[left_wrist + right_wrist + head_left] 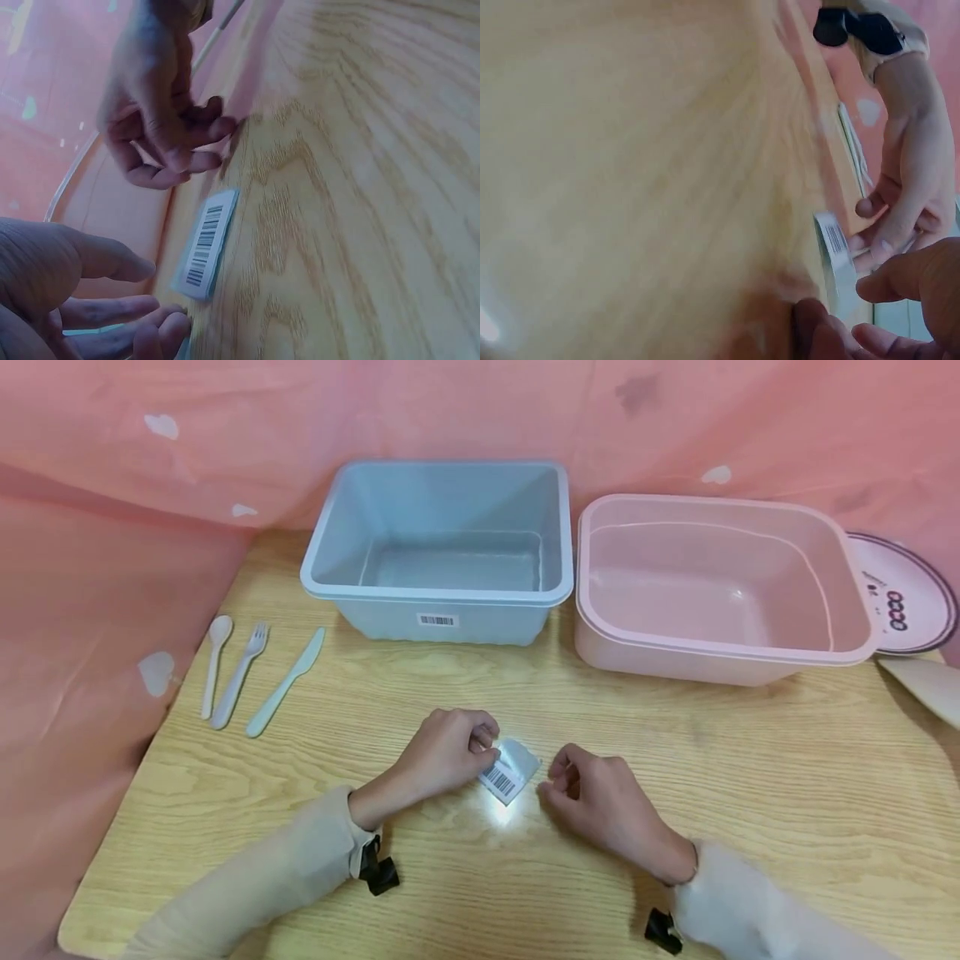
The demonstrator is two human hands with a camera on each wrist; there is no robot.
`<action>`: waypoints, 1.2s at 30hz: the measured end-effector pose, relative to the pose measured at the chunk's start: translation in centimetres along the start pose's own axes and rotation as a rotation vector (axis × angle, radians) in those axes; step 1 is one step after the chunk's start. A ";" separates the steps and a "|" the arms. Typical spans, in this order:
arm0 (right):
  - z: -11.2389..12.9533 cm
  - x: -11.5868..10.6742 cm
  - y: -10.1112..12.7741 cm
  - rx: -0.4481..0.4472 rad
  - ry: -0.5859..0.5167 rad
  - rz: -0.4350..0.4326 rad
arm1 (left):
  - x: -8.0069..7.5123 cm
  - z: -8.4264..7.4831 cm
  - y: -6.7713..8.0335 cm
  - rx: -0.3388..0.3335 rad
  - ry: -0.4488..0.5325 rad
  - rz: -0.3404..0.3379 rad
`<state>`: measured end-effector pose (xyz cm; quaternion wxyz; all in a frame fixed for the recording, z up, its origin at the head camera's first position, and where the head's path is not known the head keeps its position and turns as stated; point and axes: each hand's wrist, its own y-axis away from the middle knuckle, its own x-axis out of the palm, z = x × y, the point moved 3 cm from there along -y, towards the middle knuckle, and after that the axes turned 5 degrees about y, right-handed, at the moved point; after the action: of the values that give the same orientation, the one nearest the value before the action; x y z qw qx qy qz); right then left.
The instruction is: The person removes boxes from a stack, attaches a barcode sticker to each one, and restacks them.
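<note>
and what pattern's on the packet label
The label has black bars on white, clearest in the left wrist view.

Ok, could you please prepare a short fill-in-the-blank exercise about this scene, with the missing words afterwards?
In the head view, the pink bin stands to the ____ of the blue-grey bin.
The fork lies between the spoon and the ____.
The white label on the blue-grey bin's front shows a printed ____.
In the head view, the small plastic packet is nearer to the person's ____ hand.
Missing words: right; knife; barcode; left.
</note>
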<state>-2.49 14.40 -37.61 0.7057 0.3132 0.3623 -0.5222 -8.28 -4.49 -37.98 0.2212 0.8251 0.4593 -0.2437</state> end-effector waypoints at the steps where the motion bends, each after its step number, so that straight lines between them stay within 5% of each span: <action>1: 0.0 0.1 0.3 0.010 -0.010 0.005 | 0.0 0.0 0.0 0.003 0.009 0.002; 8: 0.8 0.8 0.3 0.057 -0.124 0.023 | 0.5 0.1 0.0 -0.009 0.058 0.057; 21: 0.5 0.9 0.1 0.062 -0.135 0.011 | 0.5 0.1 -0.2 -0.059 0.149 0.111; 28: 1.0 0.0 -0.2 -0.093 -0.140 -0.127 | -0.6 -0.4 -0.7 -0.068 0.246 0.036; 36: 2.0 -1.4 -0.3 -0.382 -0.162 -0.312 | -0.8 -0.6 -0.9 -0.041 0.368 0.058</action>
<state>-2.70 13.39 -35.43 0.6895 0.0718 0.4405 -0.5705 -9.28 -4.22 -37.16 0.1572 0.8640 0.4727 -0.0728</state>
